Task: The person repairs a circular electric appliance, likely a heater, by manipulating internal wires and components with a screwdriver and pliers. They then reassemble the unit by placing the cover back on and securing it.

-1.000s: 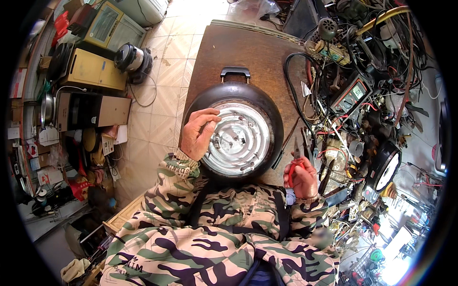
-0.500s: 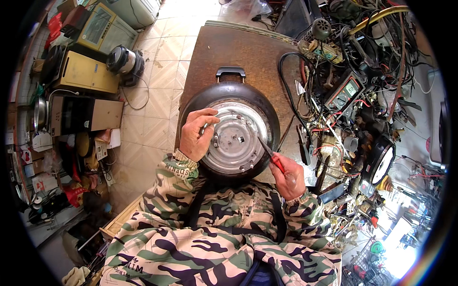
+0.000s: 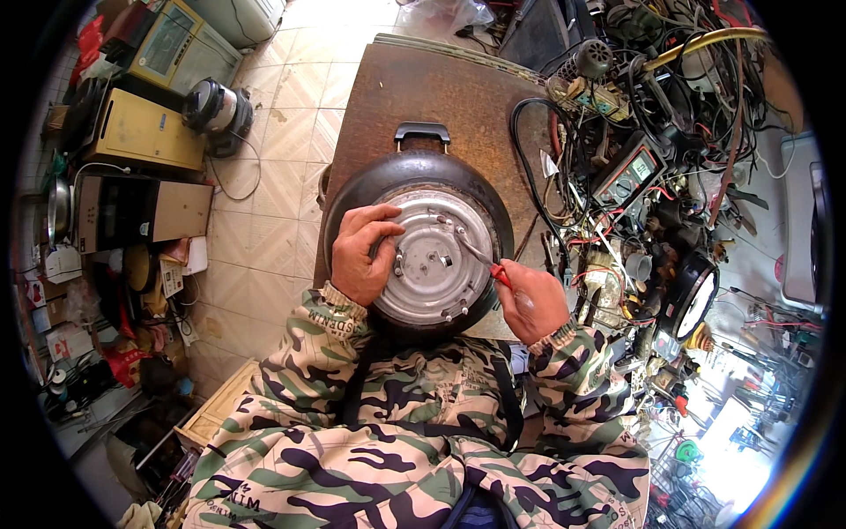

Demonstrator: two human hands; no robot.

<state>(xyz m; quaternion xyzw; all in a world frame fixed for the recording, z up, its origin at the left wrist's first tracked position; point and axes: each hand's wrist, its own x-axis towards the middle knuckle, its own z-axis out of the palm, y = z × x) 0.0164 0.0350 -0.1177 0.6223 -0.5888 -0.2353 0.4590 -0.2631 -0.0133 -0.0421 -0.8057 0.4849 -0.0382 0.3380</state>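
On your far left is a yellow box point(image 3: 154, 128), and next to it a cooker point(image 3: 211, 108). Then comes your left hand point(image 3: 363, 256), lying over the left side of the pan point(image 3: 423, 172). Its grip is bent, with finger and thumb close; you cannot tell if they pinch anything. The pan is upside down on the table point(image 3: 388, 97), right in front of you, with its handle point(image 3: 423, 130) pointing away. Its silver disc point(image 3: 427, 280) faces up, with little posts point(image 3: 463, 305) on it. The pan looks hard and heavy, and its round black side may be slippery, so the handle and rim seem best to hold. The posts look thin and could bend if you squeeze hard. The pliers point(image 3: 477, 252) point at the disc's upper right. Your right hand point(image 3: 533, 304) is closed round their red ends. Farther right are a meter point(image 3: 627, 179) and messy wires.
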